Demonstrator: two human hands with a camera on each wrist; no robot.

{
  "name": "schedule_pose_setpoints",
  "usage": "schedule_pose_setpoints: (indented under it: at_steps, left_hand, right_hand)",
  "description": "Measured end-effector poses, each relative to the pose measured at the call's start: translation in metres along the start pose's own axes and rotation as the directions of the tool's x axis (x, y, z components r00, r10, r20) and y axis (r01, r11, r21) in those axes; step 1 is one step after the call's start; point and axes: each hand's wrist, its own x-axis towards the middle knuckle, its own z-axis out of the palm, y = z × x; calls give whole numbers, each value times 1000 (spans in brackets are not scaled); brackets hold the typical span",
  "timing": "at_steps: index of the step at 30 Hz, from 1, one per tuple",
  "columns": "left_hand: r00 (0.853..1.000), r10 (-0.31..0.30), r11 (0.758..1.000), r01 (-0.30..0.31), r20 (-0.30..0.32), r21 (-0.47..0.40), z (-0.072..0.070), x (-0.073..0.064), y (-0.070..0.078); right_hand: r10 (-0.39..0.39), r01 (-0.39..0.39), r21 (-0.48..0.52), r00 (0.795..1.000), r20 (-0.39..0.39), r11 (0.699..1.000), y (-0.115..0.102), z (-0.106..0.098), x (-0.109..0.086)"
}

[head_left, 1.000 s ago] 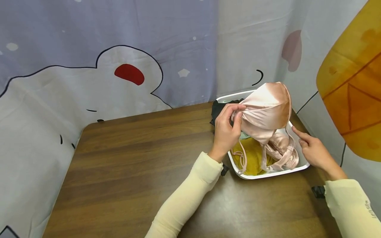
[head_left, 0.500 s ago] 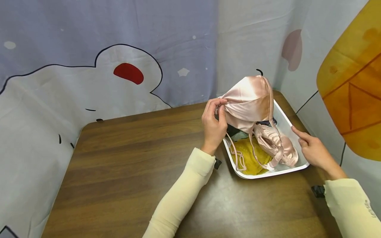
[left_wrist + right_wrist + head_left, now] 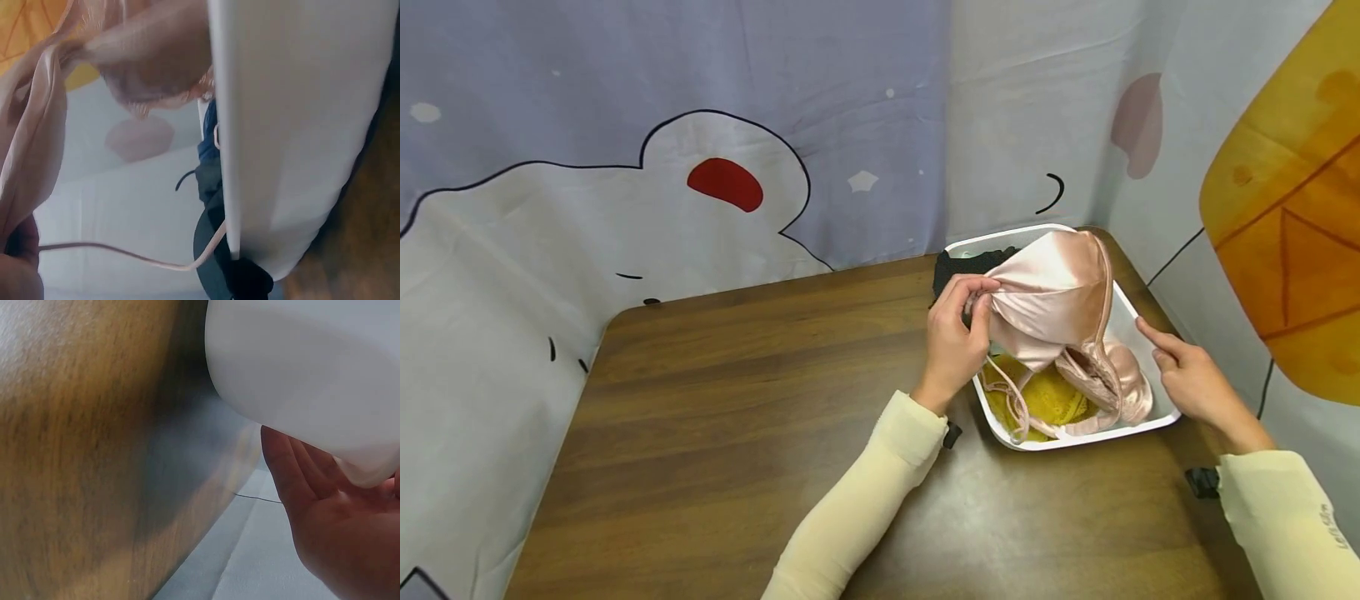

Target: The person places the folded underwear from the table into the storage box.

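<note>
In the head view my left hand (image 3: 957, 337) pinches the edge of a pink satin bra (image 3: 1052, 287) between thumb and fingers. One cup is lifted above a white plastic basin (image 3: 1093, 439), while lace parts and thin straps hang into it. My right hand (image 3: 1198, 383) grips the basin's right rim; the right wrist view shows its fingers (image 3: 281, 465) against the outer wall. Mustard-yellow fabric (image 3: 1037, 400) lies in the front of the basin. Black fabric (image 3: 955, 271) spills over its back left edge. The bra hides much of the basin's middle.
The basin stands on a brown wooden table (image 3: 737, 417), near its back right corner. Printed curtains (image 3: 850, 125) hang close behind and to the right. A dark blue cloth (image 3: 211, 131) shows inside the basin in the left wrist view.
My left hand first drew the bra left and up, then brought it back right and down over the basin. The right hand stayed at the rim.
</note>
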Motion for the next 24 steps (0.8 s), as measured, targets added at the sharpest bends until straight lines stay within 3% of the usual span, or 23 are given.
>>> schedule_pose_setpoints:
  at_steps: [6,12,16,20,24]
  left_hand:
    - [983,-57,998,52,176,31,-1,-14,1]
    - [942,-146,986,114,302,122,-4,-27,-6]
    - [898,-252,960,185,361,211,-5,-32,-8]
    - [843,-376,910,257,386,324,-5,-37,-6]
    - [782,-452,865,267,428,425,-3,-39,-6]
  right_hand:
    - [8,-8,-9,1000,-3,1000,-2,-1,0]
    - [13,-13,-6,1000,10,1000,-3,-1,0]
    - [14,-14,-12,1000,11,1000,-3,-2,0]
    - [17,-17,-19,1000,14,1000,-2,-2,0]
    - [25,-24,-20,1000,20,1000,-1,-1,0]
